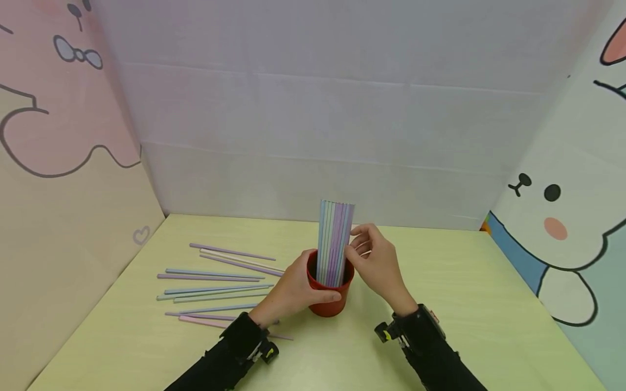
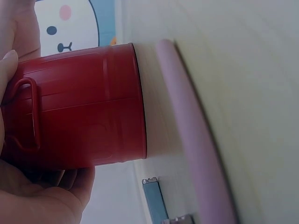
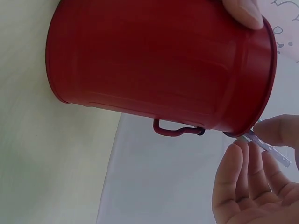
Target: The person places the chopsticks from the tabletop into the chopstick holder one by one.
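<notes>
A small red bucket (image 1: 329, 308) with wire side loops stands on the table, holding a row of pastel straws (image 1: 335, 239) in blue, green and purple. My left hand (image 1: 298, 285) grips the bucket's left side, thumb along its front. In the left wrist view, that hand's fingers curl round the bucket near its rim. My right hand (image 1: 376, 260) is at the right edge of the straws, thumb tip touching them. Seen from the right wrist, the thumb (image 3: 278, 130) lies against a straw at the rim, while the other fingers are spread loosely below.
Several loose straws (image 1: 210, 276) in purple, blue, green, white and pink lie on the pale yellow table (image 1: 440, 304) left of the bucket, some partly under the left forearm. A grey-white backdrop (image 1: 293, 119) rises behind the table, with cartoon-printed panels (image 1: 562, 228) at both sides.
</notes>
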A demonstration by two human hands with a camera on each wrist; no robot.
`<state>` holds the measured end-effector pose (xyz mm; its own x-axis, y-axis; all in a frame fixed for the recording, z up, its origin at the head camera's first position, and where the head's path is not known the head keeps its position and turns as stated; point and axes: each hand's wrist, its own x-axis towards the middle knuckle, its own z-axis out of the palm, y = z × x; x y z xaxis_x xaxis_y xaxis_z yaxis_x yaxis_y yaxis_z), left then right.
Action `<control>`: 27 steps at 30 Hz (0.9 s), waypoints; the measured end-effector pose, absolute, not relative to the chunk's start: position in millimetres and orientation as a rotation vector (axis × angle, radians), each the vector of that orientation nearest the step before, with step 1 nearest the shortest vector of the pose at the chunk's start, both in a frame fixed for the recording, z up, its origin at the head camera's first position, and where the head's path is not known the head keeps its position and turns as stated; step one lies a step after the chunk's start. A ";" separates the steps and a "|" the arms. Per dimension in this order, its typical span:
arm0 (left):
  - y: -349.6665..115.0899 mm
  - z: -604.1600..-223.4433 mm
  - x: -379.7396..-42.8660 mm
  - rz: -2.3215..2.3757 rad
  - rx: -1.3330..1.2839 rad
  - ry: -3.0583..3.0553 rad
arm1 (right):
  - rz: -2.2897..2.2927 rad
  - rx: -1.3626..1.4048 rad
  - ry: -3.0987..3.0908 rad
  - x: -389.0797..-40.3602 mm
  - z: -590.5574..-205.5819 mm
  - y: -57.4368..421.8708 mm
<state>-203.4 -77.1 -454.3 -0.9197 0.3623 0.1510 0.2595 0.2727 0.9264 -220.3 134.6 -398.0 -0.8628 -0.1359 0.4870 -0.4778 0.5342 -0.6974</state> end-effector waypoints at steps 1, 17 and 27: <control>-77.1 -454.5 -203.7 1.741 0.596 2.435 | 1.255 0.500 -2.402 -220.4 -398.2 135.2; -83.2 -453.3 -206.0 1.722 0.636 2.413 | 1.200 0.573 -2.343 -209.4 -386.2 140.4; -135.1 -429.7 -215.3 1.391 0.735 2.538 | 1.174 0.735 -2.355 -193.2 -374.8 143.9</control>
<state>-215.3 -135.1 -429.7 -0.8675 0.4880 0.0964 0.3438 0.4480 0.8253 -193.2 143.9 -374.8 -0.7783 -0.2737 0.5651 -0.6160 0.5073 -0.6027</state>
